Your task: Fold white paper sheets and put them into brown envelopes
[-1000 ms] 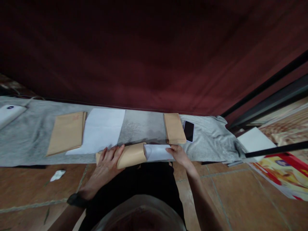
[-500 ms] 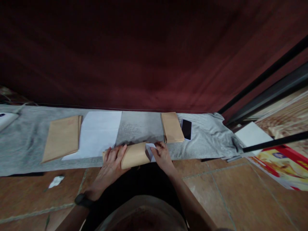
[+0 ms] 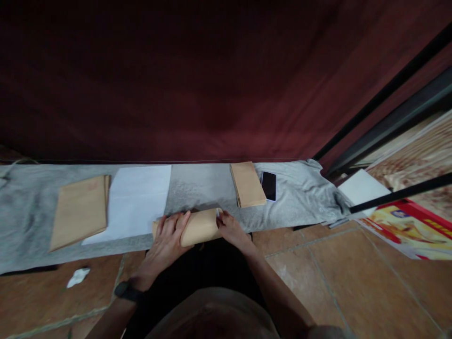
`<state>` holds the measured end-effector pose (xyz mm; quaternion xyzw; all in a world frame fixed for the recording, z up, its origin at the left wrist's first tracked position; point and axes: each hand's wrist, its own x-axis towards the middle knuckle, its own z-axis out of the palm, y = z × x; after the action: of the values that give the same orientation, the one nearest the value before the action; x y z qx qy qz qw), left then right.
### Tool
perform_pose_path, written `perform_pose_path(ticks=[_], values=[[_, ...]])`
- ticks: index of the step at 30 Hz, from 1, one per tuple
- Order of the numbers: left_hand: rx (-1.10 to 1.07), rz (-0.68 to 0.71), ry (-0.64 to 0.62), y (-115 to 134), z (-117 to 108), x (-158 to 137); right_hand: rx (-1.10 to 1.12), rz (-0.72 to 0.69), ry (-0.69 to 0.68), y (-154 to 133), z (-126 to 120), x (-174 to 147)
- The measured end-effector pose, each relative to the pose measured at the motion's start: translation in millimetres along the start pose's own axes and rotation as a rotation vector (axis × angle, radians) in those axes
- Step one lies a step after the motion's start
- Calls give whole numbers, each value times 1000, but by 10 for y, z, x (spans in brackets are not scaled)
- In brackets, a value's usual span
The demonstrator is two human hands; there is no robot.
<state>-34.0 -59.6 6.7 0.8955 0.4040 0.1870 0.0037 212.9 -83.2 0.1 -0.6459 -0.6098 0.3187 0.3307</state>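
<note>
A brown paper envelope (image 3: 201, 227) lies bowed across my lap at the near edge of the cloth, its opening facing right. My left hand (image 3: 170, 238) grips its left part, with the fingers over the top and the thumb out of sight underneath. At the opening, my right hand (image 3: 231, 230) pinches a folded white paper (image 3: 218, 213). Only a small bit of that paper shows; the rest is inside the envelope or behind my fingers. Beyond my right hand lies a stack of folded brown envelopes (image 3: 249, 184). White sheets (image 3: 137, 200) lie beyond my left hand.
More large brown envelopes (image 3: 82, 209) lie at the left on the grey cloth (image 3: 197, 183). A phone (image 3: 269, 186) is beside the right stack. A dark red curtain (image 3: 212, 94) hangs behind. Black bars and a printed box (image 3: 413, 228) stand at the right. Crumpled white paper (image 3: 78, 277) is on the floor.
My right hand has moved slightly left and pushed the folded white paper deeper into the envelope, so less of it shows. My left hand keeps its hold. The view has shifted slightly.
</note>
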Motion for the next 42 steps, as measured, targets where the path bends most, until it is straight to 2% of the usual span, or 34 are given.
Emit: perform_pose_path(ticks=[5,10,16,22,27,29,31,33,35,37,39,42], values=[[-73,-31,59,-21,-1,28,121,-8,98,-70,-24,-46],[-88,-38,82,-11,-7,60,234,72,235,-139,-45,-89],[-111,-32,75,-24,-20,104,361,143,295,-143,-34,-80],[-63,19,40,-74,-70,185,441,158,234,-86,-60,-14],[-132,-21,109,-36,-65,170,733,264,208,-68,-46,48],[-211,-111,184,54,-39,104,814,290,252,-69,-23,71],[-338,-286,273,195,3,14,852,303,300,-69,7,87],[-532,-552,375,360,56,-76,869,317,335,-70,42,94],[-860,-822,441,508,108,-132,865,334,361,-74,78,93],[-1270,-1022,440,606,147,-135,847,342,370,-82,112,85],[-1618,-1161,382,647,167,-85,839,344,367,-90,140,75],[-1865,-1309,327,662,164,49,860,335,360,-98,170,60]])
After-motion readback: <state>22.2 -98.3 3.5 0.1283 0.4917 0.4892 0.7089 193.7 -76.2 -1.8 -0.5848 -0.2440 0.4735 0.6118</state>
